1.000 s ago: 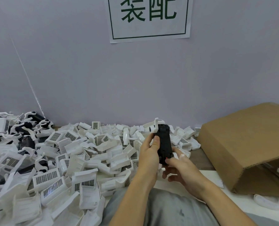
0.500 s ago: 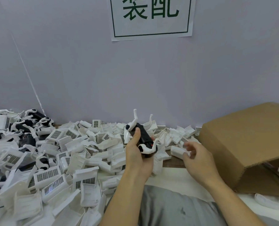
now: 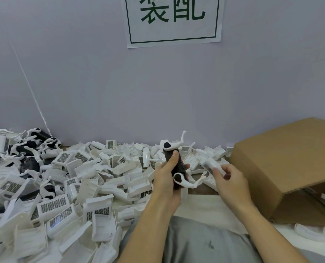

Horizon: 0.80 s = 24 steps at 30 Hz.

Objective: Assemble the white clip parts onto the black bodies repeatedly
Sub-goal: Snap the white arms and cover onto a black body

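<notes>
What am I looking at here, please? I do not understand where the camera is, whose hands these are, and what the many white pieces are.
The camera is worn on a person's head and looks forward and down, so the two bare arms are that person's own. The left hand grips a black body that has white clip parts at its upper and lower ends. The right hand pinches a separate white part. A big pile of loose white parts covers the surface to the left. A cardboard box lies at the right. A paper sign hangs on the wall.
</notes>
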Tool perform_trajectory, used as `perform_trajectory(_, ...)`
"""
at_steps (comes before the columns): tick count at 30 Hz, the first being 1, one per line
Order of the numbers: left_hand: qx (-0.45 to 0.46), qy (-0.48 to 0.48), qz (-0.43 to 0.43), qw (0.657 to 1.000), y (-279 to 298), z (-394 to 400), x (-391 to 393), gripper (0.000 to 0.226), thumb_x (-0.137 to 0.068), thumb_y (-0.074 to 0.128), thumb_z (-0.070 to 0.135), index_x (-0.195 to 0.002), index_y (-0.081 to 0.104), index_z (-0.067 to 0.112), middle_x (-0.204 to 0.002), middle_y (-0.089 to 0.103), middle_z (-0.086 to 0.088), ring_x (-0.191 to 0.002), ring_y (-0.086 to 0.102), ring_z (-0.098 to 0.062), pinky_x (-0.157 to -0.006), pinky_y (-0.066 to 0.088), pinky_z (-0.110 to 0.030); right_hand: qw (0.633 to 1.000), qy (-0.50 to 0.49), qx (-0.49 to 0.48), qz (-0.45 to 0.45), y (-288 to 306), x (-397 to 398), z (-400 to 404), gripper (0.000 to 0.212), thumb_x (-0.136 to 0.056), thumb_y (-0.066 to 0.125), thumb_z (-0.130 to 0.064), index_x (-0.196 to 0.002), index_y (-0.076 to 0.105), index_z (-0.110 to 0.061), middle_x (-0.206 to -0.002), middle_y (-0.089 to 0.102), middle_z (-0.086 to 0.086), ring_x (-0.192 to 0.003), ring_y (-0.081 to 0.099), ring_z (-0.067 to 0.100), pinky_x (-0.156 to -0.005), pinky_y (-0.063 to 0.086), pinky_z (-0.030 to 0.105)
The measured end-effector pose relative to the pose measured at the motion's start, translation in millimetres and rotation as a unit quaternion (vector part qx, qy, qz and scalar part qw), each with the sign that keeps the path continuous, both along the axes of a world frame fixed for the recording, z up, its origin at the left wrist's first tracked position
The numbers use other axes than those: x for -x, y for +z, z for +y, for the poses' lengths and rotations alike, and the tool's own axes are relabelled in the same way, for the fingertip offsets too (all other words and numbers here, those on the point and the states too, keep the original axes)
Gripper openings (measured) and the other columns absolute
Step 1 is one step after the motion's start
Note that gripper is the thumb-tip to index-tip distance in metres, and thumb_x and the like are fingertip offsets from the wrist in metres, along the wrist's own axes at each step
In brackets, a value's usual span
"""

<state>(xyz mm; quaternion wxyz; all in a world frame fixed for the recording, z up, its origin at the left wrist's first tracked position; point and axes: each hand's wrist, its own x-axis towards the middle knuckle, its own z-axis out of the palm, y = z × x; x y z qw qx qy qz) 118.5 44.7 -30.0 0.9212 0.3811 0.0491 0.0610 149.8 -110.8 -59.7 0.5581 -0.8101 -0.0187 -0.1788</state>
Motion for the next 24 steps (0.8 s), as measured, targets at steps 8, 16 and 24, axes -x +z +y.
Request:
perform_trajectory(8, -0.199, 0.036, 0.045, 0.978, -11.2, -10.1, -6.5, 0.075, -0.059, 0.091, 0.045, -0.115, 0.052, 0.014, -0.092, 0.07, -0.007, -0.078, 0.067, -0.022, -0.081, 0.06, -0.047, 0.922, 0.094, -0.37, 0.067, 18.2, 1.9, -1.9, 0.021, -0.101, 0.058, -0.016, -0.116, 0.07, -0.008, -0.104, 0.076, 0.012, -0.085, 0.073, 0.02, -0.064, 0.06, 0.03)
perform_trajectory(16, -0.208, 0.028, 0.016, 0.978, -16.0, -15.3, -7.5, 0.04, -0.086, 0.079, 0.011, -0.12, 0.061, -0.001, -0.108, 0.075, -0.015, -0.097, 0.074, -0.03, -0.082, 0.061, -0.047, 0.882, 0.171, -0.436, 0.049, 22.1, 5.6, 0.5, 0.023, -0.104, 0.048, -0.007, -0.111, 0.069, -0.002, -0.1, 0.078, 0.012, -0.08, 0.075, 0.015, -0.062, 0.058, 0.022)
perform_trajectory(24, -0.235, 0.025, 0.026, 0.971, -13.4, -14.1, -3.8, 0.029, -0.085, 0.08, 0.022, -0.104, 0.074, 0.001, -0.096, 0.079, -0.014, -0.092, 0.076, -0.03, -0.09, 0.06, -0.047, 0.972, 0.109, -0.209, 0.002, 16.1, 10.1, 10.7, 0.024, -0.105, 0.049, -0.014, -0.11, 0.072, -0.021, -0.097, 0.077, -0.006, -0.092, 0.073, 0.013, -0.081, 0.059, 0.034)
